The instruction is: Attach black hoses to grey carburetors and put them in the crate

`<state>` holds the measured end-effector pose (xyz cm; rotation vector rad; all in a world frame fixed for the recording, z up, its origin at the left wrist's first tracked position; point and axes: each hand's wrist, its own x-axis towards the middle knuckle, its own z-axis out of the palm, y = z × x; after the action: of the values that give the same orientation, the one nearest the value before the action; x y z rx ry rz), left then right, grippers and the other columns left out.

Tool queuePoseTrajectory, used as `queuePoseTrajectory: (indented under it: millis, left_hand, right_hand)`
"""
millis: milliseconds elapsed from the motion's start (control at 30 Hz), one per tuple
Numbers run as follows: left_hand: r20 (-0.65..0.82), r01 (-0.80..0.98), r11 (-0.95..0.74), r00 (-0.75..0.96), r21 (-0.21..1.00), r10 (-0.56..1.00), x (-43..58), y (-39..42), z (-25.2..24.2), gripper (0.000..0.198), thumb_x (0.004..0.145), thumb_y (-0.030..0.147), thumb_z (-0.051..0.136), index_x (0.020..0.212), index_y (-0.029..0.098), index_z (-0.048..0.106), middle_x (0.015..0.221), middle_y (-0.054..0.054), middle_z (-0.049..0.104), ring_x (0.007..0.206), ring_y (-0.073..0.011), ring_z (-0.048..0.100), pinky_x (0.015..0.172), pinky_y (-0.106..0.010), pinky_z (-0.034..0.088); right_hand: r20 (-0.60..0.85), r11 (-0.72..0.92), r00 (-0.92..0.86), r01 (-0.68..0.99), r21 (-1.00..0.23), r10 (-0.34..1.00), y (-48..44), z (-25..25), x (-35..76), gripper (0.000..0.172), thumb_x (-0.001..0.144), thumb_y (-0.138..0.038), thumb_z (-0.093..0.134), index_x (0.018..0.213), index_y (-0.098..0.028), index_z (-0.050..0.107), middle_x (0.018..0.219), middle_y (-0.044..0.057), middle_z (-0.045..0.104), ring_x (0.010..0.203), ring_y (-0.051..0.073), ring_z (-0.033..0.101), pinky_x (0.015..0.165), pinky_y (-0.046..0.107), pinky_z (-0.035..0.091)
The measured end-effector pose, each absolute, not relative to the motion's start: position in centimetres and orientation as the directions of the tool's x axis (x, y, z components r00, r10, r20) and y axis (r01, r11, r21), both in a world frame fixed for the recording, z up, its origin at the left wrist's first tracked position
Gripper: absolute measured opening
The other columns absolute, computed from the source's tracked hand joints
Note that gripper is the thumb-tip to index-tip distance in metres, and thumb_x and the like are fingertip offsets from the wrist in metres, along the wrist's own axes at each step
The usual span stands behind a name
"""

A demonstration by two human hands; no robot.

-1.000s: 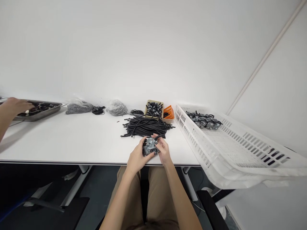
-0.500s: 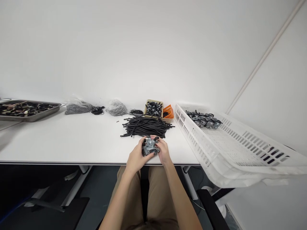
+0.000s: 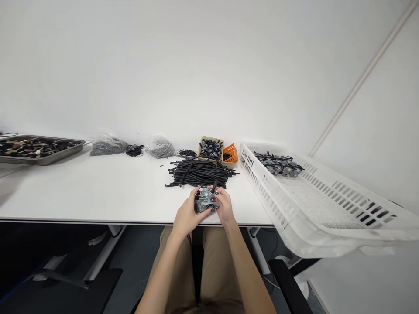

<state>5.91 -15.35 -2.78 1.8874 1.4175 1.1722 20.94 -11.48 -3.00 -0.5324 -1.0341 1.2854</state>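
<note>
Near the table's front edge I hold a silver-grey metal carburetor point(image 3: 205, 199) between both hands. My left hand point(image 3: 186, 216) is closed around its left side, with the thumb along the near face. On the other side, my right hand point(image 3: 224, 208) grips the carburetor, its fingers by a short black tube point(image 3: 214, 186) that sticks up from the top right. The fingers partly cover the metal body. Just beyond it lies a pile of black hoses point(image 3: 199, 172).
To the right stands a large white perforated crate point(image 3: 278, 196) with several carburetors point(image 3: 278, 163) inside. Behind the hoses are a cream basket point(image 3: 199, 146) of small parts and an orange basket point(image 3: 233, 150). Plastic bags point(image 3: 108, 145) and a metal tray point(image 3: 62, 152) sit leftward.
The black tube on the carburetor now points up and away, where before it lay lower and looked shorter. Both hands have stayed almost in place around the body.
</note>
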Motion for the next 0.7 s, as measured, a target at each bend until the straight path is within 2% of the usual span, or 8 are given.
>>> queuePoseTrajectory:
  millis: [67,133,267,333,500,700]
  left_hand:
    - [0.345,0.501,-0.341,0.089,0.796,0.935,5.92,-15.34,-2.79,0.078,0.080,0.039,0.070,0.147,0.028,0.030,0.140,-0.009,0.059,0.121,-0.0285,0.061,0.096,-0.040,0.049]
    - [0.346,0.504,-0.340,0.086,0.794,0.934,5.96,-15.31,-2.81,0.078,0.081,0.039,0.069,0.148,0.028,0.030,0.140,-0.010,0.059,0.121,-0.0293,0.061,0.096,-0.041,0.049]
    - [0.340,0.518,-0.327,0.074,0.790,0.938,6.00,-15.27,-2.85,0.079,0.081,0.041,0.069,0.148,0.027,0.031,0.138,-0.011,0.060,0.120,-0.0305,0.062,0.095,-0.042,0.050]
    - [0.346,0.512,-0.333,0.074,0.792,0.935,5.99,-15.28,-2.86,0.078,0.081,0.040,0.069,0.148,0.027,0.031,0.138,-0.011,0.060,0.119,-0.0299,0.063,0.096,-0.042,0.050]
    - [0.350,0.505,-0.340,0.079,0.793,0.934,5.96,-15.34,-2.76,0.078,0.080,0.040,0.069,0.147,0.027,0.032,0.137,-0.010,0.061,0.118,-0.0292,0.063,0.096,-0.041,0.050]
    - [0.341,0.495,-0.342,0.095,0.799,0.935,5.89,-15.41,-2.56,0.078,0.080,0.039,0.069,0.147,0.027,0.031,0.138,-0.010,0.060,0.119,-0.0276,0.062,0.096,-0.039,0.049]
  right_hand:
    - [0.325,0.251,-0.045,-0.538,-0.805,0.945,-11.54,-2.93,20.93,0.017,0.073,-0.031,0.073,0.070,-0.021,0.059,0.100,0.004,0.074,0.087,0.021,0.067,0.080,0.034,0.054]
    - [0.336,0.268,-0.042,-0.515,-0.814,0.941,-11.55,-2.97,20.96,0.016,0.071,-0.031,0.075,0.080,-0.022,0.065,0.102,0.005,0.075,0.093,0.023,0.067,0.084,0.035,0.054]
    - [0.358,0.280,-0.096,-0.451,-0.848,0.929,-11.48,-3.23,21.19,0.042,0.073,-0.035,0.076,0.112,-0.023,0.071,0.120,0.007,0.072,0.113,0.026,0.064,0.100,0.040,0.048]
    - [0.359,0.275,-0.142,-0.413,-0.868,0.922,-11.46,-3.34,21.34,0.044,0.077,-0.039,0.074,0.117,-0.023,0.071,0.126,0.008,0.070,0.117,0.027,0.062,0.103,0.042,0.047]
    - [0.397,0.319,-0.168,-0.360,-0.877,0.902,-11.43,-3.34,21.42,0.035,0.079,-0.044,0.073,0.106,-0.023,0.075,0.129,0.008,0.067,0.118,0.029,0.061,0.103,0.042,0.047]
    - [0.435,0.372,-0.114,-0.357,-0.857,0.893,-11.20,-3.27,21.10,0.028,0.073,-0.041,0.079,0.094,-0.023,0.072,0.106,0.006,0.071,0.100,0.024,0.065,0.091,0.034,0.053]
